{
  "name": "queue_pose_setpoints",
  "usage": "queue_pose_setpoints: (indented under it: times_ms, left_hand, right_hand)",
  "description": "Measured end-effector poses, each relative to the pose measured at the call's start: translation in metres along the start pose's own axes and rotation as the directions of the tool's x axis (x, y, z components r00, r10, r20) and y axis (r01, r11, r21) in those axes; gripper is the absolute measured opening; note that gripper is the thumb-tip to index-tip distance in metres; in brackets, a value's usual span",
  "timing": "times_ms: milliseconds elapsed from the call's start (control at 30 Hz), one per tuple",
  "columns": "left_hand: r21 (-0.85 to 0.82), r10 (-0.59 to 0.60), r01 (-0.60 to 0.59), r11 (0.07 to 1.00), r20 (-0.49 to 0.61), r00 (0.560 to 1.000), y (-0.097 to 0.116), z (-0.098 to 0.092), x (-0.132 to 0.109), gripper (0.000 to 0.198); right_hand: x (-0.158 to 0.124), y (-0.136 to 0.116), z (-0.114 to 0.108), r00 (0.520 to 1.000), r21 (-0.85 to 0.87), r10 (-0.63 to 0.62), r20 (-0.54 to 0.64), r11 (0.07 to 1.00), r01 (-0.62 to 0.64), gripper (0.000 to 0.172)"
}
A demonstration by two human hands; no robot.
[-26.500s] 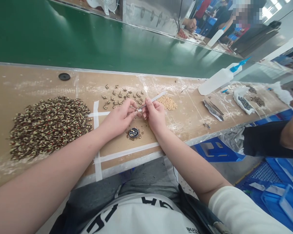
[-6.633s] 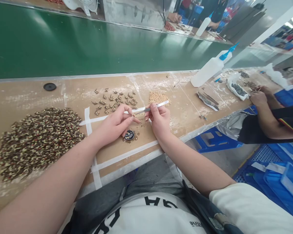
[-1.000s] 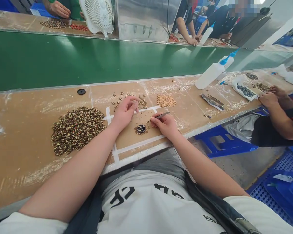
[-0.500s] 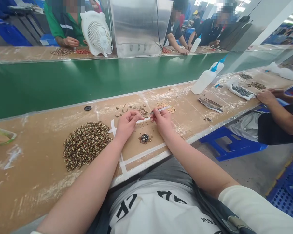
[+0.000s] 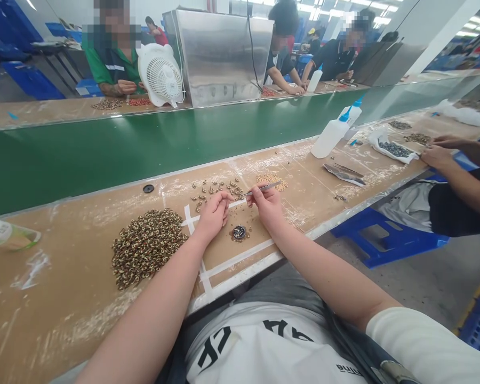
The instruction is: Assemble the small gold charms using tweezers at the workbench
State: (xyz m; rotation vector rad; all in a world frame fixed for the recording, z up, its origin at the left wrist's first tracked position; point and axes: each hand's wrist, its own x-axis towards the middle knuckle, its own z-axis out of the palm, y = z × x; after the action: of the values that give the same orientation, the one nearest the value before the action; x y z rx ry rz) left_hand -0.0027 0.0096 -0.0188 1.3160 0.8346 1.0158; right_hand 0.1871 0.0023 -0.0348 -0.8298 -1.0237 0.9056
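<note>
My right hand (image 5: 267,207) pinches steel tweezers (image 5: 264,188), their tips pointing left toward my left hand (image 5: 213,217). The left hand's fingers are curled above the white tape cross (image 5: 189,220), just in front of scattered small gold findings (image 5: 212,193). I cannot tell whether they hold a tiny piece. A small black round piece (image 5: 239,232) with specks about it lies on the tan bench top (image 5: 76,224) below my hands. To the left is a large heap of brown-and-cream beads (image 5: 148,248). A small pile of pale beads (image 5: 271,182) lies beyond the tweezers.
A white glue bottle with a blue nozzle (image 5: 331,136), a foil packet (image 5: 344,174) and a bag of dark beads (image 5: 394,150) lie on the bench at right. There a co-worker's hands (image 5: 436,154) work. A green belt (image 5: 104,154) runs behind; a blue stool (image 5: 384,237) stands below right.
My view has tilted upward, showing more of the far side. My left hand has drawn back from the tweezers and curled lower, while the right hand still pinches them.
</note>
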Motion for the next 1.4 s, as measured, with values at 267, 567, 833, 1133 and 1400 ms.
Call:
queue_pose_setpoints:
  times_ms: [267,567,833,1133,1400]
  left_hand:
    - [0.031,-0.049,0.047,0.998,0.052,0.997,0.005,-0.002,0.000,0.023]
    - [-0.095,-0.106,0.112,0.989,0.069,0.992,0.014,0.004,0.000,0.034]
    - [-0.150,-0.117,0.129,0.980,0.087,0.989,0.017,0.003,0.001,0.046]
    - [-0.111,-0.128,0.138,0.984,0.086,0.988,0.009,0.002,0.002,0.045]
    - [-0.096,-0.126,0.134,0.986,0.083,0.989,0.011,0.004,0.002,0.047]
  right_hand:
    - [-0.005,-0.006,0.000,0.994,-0.135,-0.042,0.100,0.989,0.055,0.041]
    - [-0.002,-0.004,0.002,0.997,-0.029,-0.020,0.079,0.999,0.022,0.043]
    - [-0.005,-0.009,0.002,0.994,-0.051,-0.076,0.078,0.995,0.080,0.042]
    - [-0.010,-0.012,0.006,0.985,-0.154,-0.137,0.104,0.976,0.152,0.040]
    - [-0.010,-0.016,0.008,0.970,-0.187,-0.187,0.158,0.959,0.215,0.032]
